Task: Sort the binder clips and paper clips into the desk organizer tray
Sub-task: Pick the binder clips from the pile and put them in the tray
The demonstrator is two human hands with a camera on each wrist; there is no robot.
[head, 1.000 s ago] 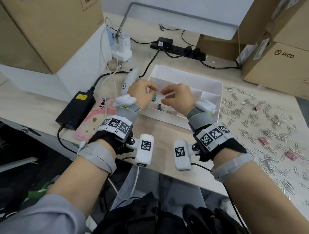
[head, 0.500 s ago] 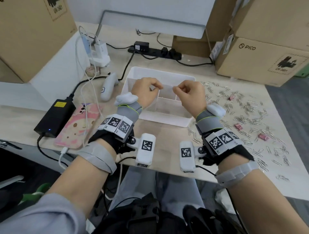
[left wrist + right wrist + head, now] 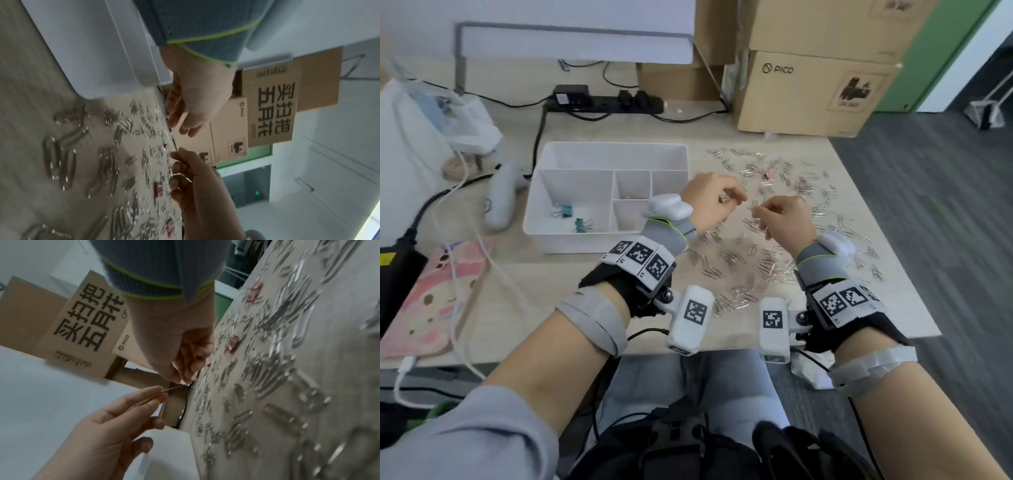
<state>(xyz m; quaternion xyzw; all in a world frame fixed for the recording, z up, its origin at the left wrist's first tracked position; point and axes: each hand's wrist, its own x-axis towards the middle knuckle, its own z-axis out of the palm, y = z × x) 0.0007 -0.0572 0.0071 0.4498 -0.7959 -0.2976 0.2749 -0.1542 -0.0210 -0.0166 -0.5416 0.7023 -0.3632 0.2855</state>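
The white organizer tray (image 3: 616, 147) stands left of centre, with two teal binder clips (image 3: 563, 210) in its front left compartment. Right of it, silver paper clips (image 3: 736, 260) lie scattered over the desk, with a pink binder clip (image 3: 768, 175) among them. Both hands hover over this pile, fingers curled. In the right wrist view, my left hand (image 3: 162, 395) and my right hand (image 3: 185, 379) each pinch one end of a thin silver paper clip (image 3: 174, 388) between them. In the head view my left hand (image 3: 736, 200) and right hand (image 3: 756, 214) are nearly fingertip to fingertip.
Cardboard boxes (image 3: 808, 89) stand at the back right, and a black power strip (image 3: 602, 101) lies behind the tray. A white controller (image 3: 500, 198), cables and a pink phone (image 3: 431, 291) lie to the left. The desk ends at the right edge (image 3: 887, 240).
Both hands have moved right, from above the tray's compartments to above the scattered paper clips. The head view has swung right with them.
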